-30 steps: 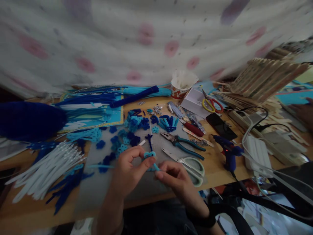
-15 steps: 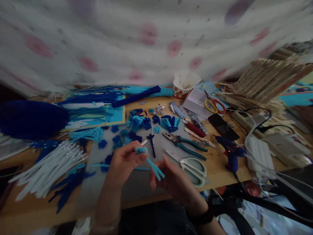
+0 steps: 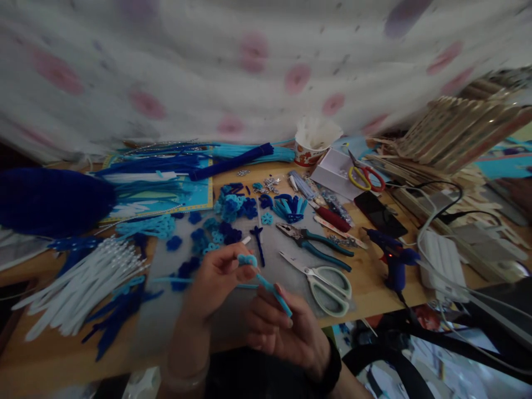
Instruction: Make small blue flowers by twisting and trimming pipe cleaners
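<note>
A light blue pipe cleaner (image 3: 277, 297) is bent into small loops at its upper end, with its tails running down to the right. My left hand (image 3: 216, 277) pinches the looped end between thumb and fingers; a short white stick pokes out behind those fingers. Lower down, my right hand (image 3: 286, 327) is closed on the tails, their tips showing past the thumb. Beyond my hands lie dark and light blue pipe-cleaner flowers (image 3: 230, 206) on a grey mat (image 3: 160, 310). White-handled scissors (image 3: 330, 288) and teal-handled pliers (image 3: 318, 247) rest to the right.
White pipe cleaners (image 3: 68, 293) are heaped at the left, beside a dark blue bundle (image 3: 54, 202). At the right stand a blue glue gun (image 3: 390, 257), a phone (image 3: 380, 213) and a white power strip (image 3: 443, 266) with cables. A paper cup (image 3: 307, 155) stands at the back.
My right hand has closed on the pipe cleaner's tails, which hung free before. The two tails are now drawn together. My left hand has shifted slightly right, still pinching the loops.
</note>
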{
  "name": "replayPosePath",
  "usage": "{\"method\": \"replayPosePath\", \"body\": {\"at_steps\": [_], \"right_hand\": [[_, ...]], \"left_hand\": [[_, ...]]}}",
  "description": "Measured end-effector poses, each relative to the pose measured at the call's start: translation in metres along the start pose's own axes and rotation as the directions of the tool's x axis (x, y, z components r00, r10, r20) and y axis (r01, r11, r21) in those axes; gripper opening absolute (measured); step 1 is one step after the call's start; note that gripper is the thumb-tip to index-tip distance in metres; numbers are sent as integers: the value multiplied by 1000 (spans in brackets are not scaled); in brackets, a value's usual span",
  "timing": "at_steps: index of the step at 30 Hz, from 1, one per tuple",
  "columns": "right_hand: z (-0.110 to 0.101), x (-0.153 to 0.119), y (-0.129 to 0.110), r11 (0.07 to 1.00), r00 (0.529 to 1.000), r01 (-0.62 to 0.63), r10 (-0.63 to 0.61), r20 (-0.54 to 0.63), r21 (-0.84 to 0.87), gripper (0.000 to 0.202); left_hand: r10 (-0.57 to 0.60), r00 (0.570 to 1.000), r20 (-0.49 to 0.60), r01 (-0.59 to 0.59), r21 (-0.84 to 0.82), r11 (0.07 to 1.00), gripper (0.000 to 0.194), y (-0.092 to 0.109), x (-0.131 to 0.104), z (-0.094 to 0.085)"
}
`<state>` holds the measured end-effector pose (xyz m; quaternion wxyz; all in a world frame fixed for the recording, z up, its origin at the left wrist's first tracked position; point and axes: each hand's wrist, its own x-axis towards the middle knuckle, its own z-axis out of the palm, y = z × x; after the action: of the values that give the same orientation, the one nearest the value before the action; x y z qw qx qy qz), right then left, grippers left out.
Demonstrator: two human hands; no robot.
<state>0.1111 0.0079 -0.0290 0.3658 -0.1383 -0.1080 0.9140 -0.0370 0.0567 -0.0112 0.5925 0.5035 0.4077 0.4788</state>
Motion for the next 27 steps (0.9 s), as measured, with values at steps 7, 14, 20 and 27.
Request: {"method": "replayPosePath", "body": {"at_steps": [7, 14, 20, 27], "right_hand": [[-10, -15, -20, 750, 965, 156, -254, -63, -643, 38], [2, -33, -40, -418, 738, 204, -529, 420, -885, 20], [-14, -22, -12, 806, 922, 190, -343, -181, -561, 44], [-8, -27, -18, 250, 793, 275, -605, 72, -929, 25]], "left_hand": [[13, 997, -79, 2, 195, 981, 23, 7, -11, 1], [40, 986, -160, 18, 347, 938, 22, 6, -17, 8], [57, 993, -99, -31, 246, 969, 16, 5, -14, 12], [-90, 978, -191, 121, 156, 980, 25, 5, -16, 12]]}}
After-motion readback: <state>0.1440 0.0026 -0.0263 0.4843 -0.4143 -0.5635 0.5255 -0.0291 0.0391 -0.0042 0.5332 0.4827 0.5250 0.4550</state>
